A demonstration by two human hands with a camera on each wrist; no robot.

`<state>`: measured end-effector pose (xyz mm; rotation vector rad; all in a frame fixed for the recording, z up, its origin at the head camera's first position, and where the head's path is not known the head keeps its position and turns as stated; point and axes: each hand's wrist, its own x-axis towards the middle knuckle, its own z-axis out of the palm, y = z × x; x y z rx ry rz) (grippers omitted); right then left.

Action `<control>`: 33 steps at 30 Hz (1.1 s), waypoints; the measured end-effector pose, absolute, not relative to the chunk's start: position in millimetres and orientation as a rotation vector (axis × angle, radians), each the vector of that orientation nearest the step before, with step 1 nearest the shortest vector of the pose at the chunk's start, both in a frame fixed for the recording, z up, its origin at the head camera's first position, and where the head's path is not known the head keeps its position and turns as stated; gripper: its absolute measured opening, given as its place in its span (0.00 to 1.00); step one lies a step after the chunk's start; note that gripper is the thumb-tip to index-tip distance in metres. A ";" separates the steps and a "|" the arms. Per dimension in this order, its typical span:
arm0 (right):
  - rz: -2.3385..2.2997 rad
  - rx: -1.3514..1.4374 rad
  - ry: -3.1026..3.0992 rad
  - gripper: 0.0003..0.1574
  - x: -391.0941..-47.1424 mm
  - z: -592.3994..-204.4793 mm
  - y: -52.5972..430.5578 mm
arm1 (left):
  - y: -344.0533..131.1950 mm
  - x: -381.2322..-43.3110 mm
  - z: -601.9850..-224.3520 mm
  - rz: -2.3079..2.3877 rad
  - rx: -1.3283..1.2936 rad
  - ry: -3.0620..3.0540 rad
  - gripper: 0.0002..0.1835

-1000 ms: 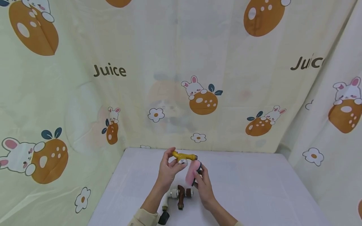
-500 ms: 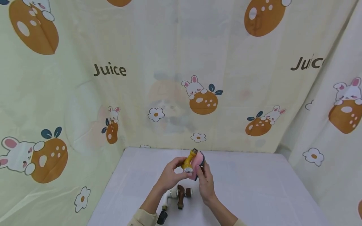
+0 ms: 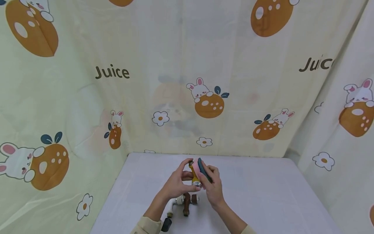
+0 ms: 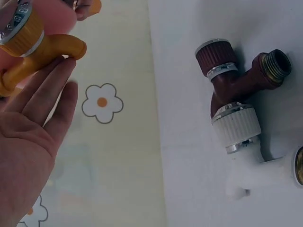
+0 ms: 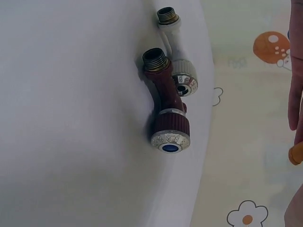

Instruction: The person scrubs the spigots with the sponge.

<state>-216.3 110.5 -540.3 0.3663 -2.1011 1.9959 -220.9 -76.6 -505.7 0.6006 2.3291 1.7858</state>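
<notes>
My left hand holds a yellow water tap above the table, its threaded end upward and its silver-ringed knob downward. In the left wrist view, the fingers lie along the underside of the yellow tap. My right hand grips a sponge, pink on one face and dark green on the other. The pink face lies against the tap's side. Part of the tap is hidden behind the sponge and fingers. The right wrist view shows just the tap's spout end.
Below the hands, a brown tap and a white tap lie on the white-covered table. A black piece lies near the white tap's threaded end. A printed curtain hangs behind the table.
The left hand has turned the yellow tap from sideways to upright and lowered it slightly. The right hand has brought the sponge against it and turned its green side into view.
</notes>
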 end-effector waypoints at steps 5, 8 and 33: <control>2.005 0.309 -2.151 0.31 -217.0 -541.1 110.6 | -75.6 -222.2 -506.2 1.798 0.592 2.327 0.55; 1.995 0.255 -2.188 0.30 -217.8 -540.3 110.4 | -73.7 -222.4 -506.8 1.777 0.617 2.364 0.55; 1.801 -0.046 -2.403 0.38 -228.4 -544.8 112.7 | -48.2 -214.6 -499.1 1.651 0.747 2.665 0.57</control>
